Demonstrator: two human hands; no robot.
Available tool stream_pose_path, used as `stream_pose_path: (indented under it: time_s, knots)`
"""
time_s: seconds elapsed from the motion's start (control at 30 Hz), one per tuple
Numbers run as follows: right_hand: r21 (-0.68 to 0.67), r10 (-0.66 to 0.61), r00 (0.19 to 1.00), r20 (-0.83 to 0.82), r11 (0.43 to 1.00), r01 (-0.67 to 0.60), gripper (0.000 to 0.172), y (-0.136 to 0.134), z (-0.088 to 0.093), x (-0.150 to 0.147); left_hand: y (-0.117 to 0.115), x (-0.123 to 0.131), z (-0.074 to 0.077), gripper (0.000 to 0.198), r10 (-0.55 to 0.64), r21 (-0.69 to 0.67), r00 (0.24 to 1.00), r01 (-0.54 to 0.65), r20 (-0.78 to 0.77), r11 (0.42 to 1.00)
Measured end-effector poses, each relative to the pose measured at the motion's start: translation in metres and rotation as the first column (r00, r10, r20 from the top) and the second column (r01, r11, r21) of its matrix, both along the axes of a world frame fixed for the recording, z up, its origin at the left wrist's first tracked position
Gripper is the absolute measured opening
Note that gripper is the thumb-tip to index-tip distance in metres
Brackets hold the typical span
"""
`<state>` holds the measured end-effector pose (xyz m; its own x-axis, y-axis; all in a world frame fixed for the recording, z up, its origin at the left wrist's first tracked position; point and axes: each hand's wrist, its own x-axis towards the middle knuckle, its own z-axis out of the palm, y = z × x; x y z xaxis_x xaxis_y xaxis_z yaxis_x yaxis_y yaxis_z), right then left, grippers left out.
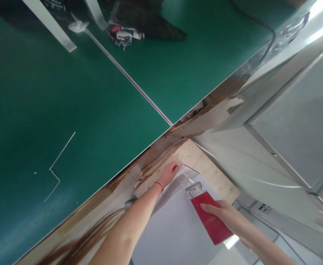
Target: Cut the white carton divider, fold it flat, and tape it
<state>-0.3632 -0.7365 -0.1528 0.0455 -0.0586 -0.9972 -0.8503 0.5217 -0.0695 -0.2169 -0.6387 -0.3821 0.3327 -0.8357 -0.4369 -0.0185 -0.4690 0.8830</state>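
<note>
**Pressing a red scraper on a white sheet**

Pressing down on a white sheet [175, 228], the right hand [224, 213] is laid flat over a red scraper [209, 217]. The fingers are stretched out along the red handle, so the grip is open and flat, not curled around it. The shiny metal blade [196, 189] of the scraper is seen at the far end, touching the sheet.

The left hand [170, 173] is placed near the far corner of the sheet, close to the edge of a wooden board [205, 165]. Its fingers are bent a little and rest on the sheet and board; nothing is held in this grip. A thin red string [159, 185] is worn around the left wrist.

The sheet is spread over the wooden board. The scraper is found near the right side of the sheet, well apart from the left hand. A green floor [67, 110] is seen beyond the board, and grey metal panels [288, 129] are seen to the right.
</note>
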Motion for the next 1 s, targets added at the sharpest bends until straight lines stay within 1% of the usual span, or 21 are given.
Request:
stream_pose_path:
  time_s: [0.1,0.2,0.33,0.43,0.5,0.53,0.57,0.6,0.63,0.7,0.77,0.8,0.83,0.87,0.9,0.93,0.97,1.0]
  knots:
    - [0.009,-0.010,1.000,-0.016,1.000,0.011,0.028,-0.002,0.003,0.003,0.001,-0.012,-0.012,0.024,0.001,0.013,1.000,-0.001,-0.020,1.000]
    - [0.007,-0.013,0.999,-0.033,1.000,0.013,0.027,-0.002,0.004,0.006,0.002,-0.022,-0.021,0.023,-0.018,0.032,1.000,0.019,-0.020,0.999]
    - [-0.011,-0.016,0.999,-0.041,1.000,0.016,0.028,-0.001,0.005,0.008,0.002,-0.032,-0.028,0.024,-0.103,0.071,0.995,0.103,-0.002,0.992]
    - [-0.020,-0.017,0.999,-0.045,1.000,0.016,0.027,0.000,0.005,0.008,0.002,-0.031,-0.032,0.023,-0.168,0.131,0.985,0.163,0.033,0.978]
    - [-0.026,-0.017,0.999,-0.046,1.000,0.016,0.025,0.001,0.003,0.006,0.006,-0.023,-0.032,0.023,-0.174,0.206,0.981,0.154,0.084,0.967]
    - [-0.027,-0.019,0.999,-0.041,0.999,0.018,0.025,0.001,0.001,0.005,0.010,-0.018,-0.029,0.028,-0.170,0.241,0.978,0.139,0.117,0.961]
    - [-0.026,-0.023,0.999,-0.035,0.999,0.022,0.025,0.001,-0.001,0.003,0.017,-0.014,-0.023,0.033,-0.168,0.265,0.974,0.123,0.152,0.956]
    - [-0.024,-0.029,0.999,-0.028,0.999,0.028,0.025,0.001,-0.004,0.000,0.026,-0.010,-0.014,0.035,-0.167,0.277,0.968,0.111,0.187,0.954]
    - [-0.025,-0.031,0.999,-0.029,0.999,0.030,0.026,0.001,-0.007,-0.002,0.037,-0.009,-0.002,0.032,-0.168,0.277,0.961,0.103,0.222,0.955]
    - [-0.028,-0.020,0.999,-0.043,0.999,0.019,0.027,0.000,-0.013,-0.006,0.065,-0.015,0.033,0.022,-0.157,0.260,0.940,0.077,0.302,0.963]
    - [-0.029,-0.002,0.998,-0.059,1.000,0.001,0.026,-0.001,-0.017,-0.007,0.093,-0.035,0.074,0.027,-0.156,0.206,0.904,0.077,0.397,0.975]
    - [-0.036,0.010,0.998,-0.062,0.999,-0.012,0.025,-0.001,-0.018,-0.007,0.105,-0.050,0.094,0.029,-0.192,0.057,0.853,0.188,0.486,0.981]
    - [-0.044,0.019,0.998,-0.055,0.999,-0.022,0.024,-0.001,-0.019,-0.006,0.116,-0.065,0.111,0.030,-0.285,-0.092,0.796,0.390,0.534,0.916]
    - [-0.054,0.028,0.999,-0.042,0.998,-0.030,0.024,-0.001,-0.018,-0.006,0.123,-0.081,0.124,0.037,-0.354,-0.141,0.738,0.515,0.575,0.846]
    - [-0.066,0.040,0.999,-0.033,0.997,-0.042,0.024,-0.001,-0.017,-0.005,0.129,-0.096,0.133,0.049,-0.403,-0.110,0.690,0.571,0.601,0.813]
    - [-0.074,0.051,0.998,-0.023,0.996,-0.053,0.023,-0.001,-0.017,-0.006,0.132,-0.108,0.138,0.060,-0.448,-0.072,0.649,0.612,0.615,0.788]
    - [-0.079,0.057,0.998,-0.009,0.995,-0.057,0.022,0.000,-0.016,-0.006,0.133,-0.118,0.139,0.069,-0.484,-0.014,0.616,0.626,0.621,0.779]
    - [-0.079,0.056,0.998,0.006,0.995,-0.055,0.020,0.000,-0.015,-0.008,0.133,-0.125,0.137,0.074,-0.512,0.036,0.589,0.633,0.625,0.773]
